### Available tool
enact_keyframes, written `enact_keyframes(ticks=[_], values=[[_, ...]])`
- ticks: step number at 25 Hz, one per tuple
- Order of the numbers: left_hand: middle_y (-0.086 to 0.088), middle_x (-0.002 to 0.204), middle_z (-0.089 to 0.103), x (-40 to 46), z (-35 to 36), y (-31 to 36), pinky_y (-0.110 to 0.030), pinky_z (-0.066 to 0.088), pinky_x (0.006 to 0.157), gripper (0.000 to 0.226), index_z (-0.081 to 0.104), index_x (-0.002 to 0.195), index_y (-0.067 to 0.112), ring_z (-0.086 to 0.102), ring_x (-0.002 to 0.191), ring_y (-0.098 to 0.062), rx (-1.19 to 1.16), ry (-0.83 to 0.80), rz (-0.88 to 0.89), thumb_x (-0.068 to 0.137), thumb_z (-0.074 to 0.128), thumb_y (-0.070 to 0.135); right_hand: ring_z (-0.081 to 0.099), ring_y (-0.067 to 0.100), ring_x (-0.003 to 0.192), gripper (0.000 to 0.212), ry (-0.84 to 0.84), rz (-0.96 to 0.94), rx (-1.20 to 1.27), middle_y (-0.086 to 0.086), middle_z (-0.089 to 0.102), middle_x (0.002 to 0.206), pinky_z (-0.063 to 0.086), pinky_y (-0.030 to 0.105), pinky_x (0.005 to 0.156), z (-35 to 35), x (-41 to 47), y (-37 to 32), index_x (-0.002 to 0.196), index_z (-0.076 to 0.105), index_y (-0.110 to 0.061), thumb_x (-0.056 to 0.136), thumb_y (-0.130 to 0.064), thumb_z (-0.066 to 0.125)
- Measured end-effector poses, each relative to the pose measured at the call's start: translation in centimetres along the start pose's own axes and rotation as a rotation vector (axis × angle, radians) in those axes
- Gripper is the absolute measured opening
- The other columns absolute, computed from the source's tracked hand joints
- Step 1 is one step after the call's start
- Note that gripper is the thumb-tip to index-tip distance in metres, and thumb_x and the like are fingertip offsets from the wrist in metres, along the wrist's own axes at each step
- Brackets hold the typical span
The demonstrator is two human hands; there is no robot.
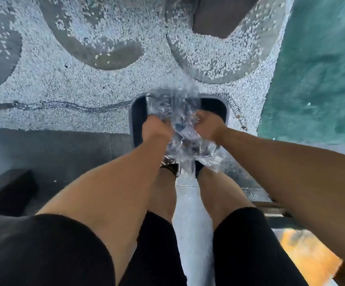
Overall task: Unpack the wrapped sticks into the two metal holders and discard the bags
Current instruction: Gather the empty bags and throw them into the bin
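A crumpled clear plastic bag (179,124) hangs between both my hands, directly above a dark bin (137,120) with a grey rim that stands on the pebbled floor. My left hand (157,129) grips the bag's left side with curled fingers. My right hand (206,129) grips its right side the same way. The bag's lower end trails down toward my feet. No sticks or metal holders are in view.
The pebbled ground (64,79) carries dark rounded patches and a crack running left from the bin. Turquoise water (322,69) lies at the right. My bare legs (225,188), black shorts and dark shoes fill the lower frame. A dark block (6,190) sits at left.
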State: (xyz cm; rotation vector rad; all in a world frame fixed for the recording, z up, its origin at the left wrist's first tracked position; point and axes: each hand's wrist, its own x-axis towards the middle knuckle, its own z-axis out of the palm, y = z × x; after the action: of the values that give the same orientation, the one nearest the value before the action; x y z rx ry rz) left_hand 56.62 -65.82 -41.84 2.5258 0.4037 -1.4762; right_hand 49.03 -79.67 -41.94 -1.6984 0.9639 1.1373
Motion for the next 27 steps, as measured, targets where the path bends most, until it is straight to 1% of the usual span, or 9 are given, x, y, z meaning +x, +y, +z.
enact_keyframes(ticks=[2,6,9,12,14,17,19,23,27], values=[[-0.018,0.113,0.071,3.4,1.6,-0.5,-0.035,0.051,0.069,0.027,0.065,0.113,-0.001,0.070,0.097,-0.034,0.073,0.000,-0.006,0.099,0.059,0.021,0.061,0.034,0.116,0.039,0.008,-0.006,-0.117,0.016,0.064,0.132,0.047,0.037,0.097,0.9,3.6,1.4,0.135,0.060,-0.011,0.097,-0.013,0.053],[-0.017,0.111,0.074,10.1,4.4,-2.1,-0.041,0.062,0.086,0.026,0.066,0.116,-0.001,0.074,0.099,-0.034,0.222,-0.068,-0.054,0.093,0.065,0.011,0.064,0.035,0.119,0.033,0.103,0.009,-0.221,0.022,0.066,0.129,0.050,0.033,0.099,3.2,9.5,3.0,0.127,0.063,0.001,0.100,-0.013,0.051],[-0.024,0.095,0.075,14.1,6.3,-2.9,-0.053,0.064,0.074,0.016,0.068,0.105,-0.007,0.077,0.080,-0.037,0.181,-0.117,-0.118,0.091,0.064,-0.001,0.062,0.036,0.122,0.036,0.147,0.044,-0.165,0.024,0.063,0.132,0.051,0.034,0.098,4.6,13.0,2.8,0.132,0.058,0.003,0.103,-0.017,0.050],[-0.024,0.084,0.075,17.4,7.7,-3.3,-0.057,0.063,0.069,0.005,0.070,0.089,-0.006,0.077,0.072,-0.037,0.139,-0.089,-0.109,0.089,0.066,-0.003,0.057,0.039,0.127,0.048,0.107,-0.016,-0.169,0.024,0.055,0.141,0.047,0.036,0.100,5.7,16.0,2.7,0.148,0.039,-0.002,0.107,-0.027,0.044],[-0.023,0.097,0.076,19.5,8.9,-3.5,-0.053,0.064,0.074,0.014,0.071,0.099,-0.005,0.078,0.083,-0.036,0.118,-0.046,-0.072,0.091,0.062,0.003,0.055,0.039,0.130,0.052,0.077,-0.033,-0.204,0.024,0.051,0.146,0.045,0.038,0.103,6.6,18.1,3.1,0.152,0.030,-0.001,0.108,-0.025,0.042],[-0.016,0.131,0.066,21.3,9.9,-3.0,-0.040,0.060,0.091,0.042,0.056,0.139,-0.003,0.069,0.115,-0.033,0.118,-0.061,-0.033,0.100,0.055,0.011,0.057,0.037,0.129,0.046,0.044,-0.012,-0.257,0.024,0.056,0.141,0.045,0.038,0.103,7.4,20.3,3.5,0.147,0.035,0.003,0.106,-0.016,0.044],[-0.016,0.137,0.063,22.1,10.4,-2.8,-0.032,0.056,0.092,0.039,0.057,0.138,-0.003,0.064,0.123,-0.030,0.199,-0.089,-0.001,0.102,0.056,0.012,0.057,0.037,0.129,0.047,0.064,-0.013,-0.258,0.024,0.056,0.141,0.044,0.036,0.102,7.6,20.7,3.5,0.149,0.031,0.003,0.107,-0.015,0.044],[-0.020,0.140,0.061,20.3,9.6,-2.3,-0.041,0.050,0.105,0.038,0.060,0.133,-0.003,0.058,0.130,-0.036,0.209,-0.089,-0.011,0.107,0.045,0.020,0.058,0.036,0.127,0.043,0.129,-0.030,-0.243,0.023,0.058,0.140,0.045,0.036,0.103,7.3,19.7,3.5,0.144,0.042,0.000,0.107,-0.021,0.043],[-0.023,0.136,0.063,16.2,7.3,-2.4,-0.035,0.048,0.101,0.044,0.060,0.129,-0.005,0.060,0.128,-0.036,-0.031,0.062,-0.157,0.104,0.049,0.029,0.062,0.038,0.122,0.032,0.170,-0.006,-0.257,0.025,0.063,0.131,0.049,0.038,0.097,5.5,15.4,2.9,0.128,0.058,0.006,0.104,-0.011,0.046]])
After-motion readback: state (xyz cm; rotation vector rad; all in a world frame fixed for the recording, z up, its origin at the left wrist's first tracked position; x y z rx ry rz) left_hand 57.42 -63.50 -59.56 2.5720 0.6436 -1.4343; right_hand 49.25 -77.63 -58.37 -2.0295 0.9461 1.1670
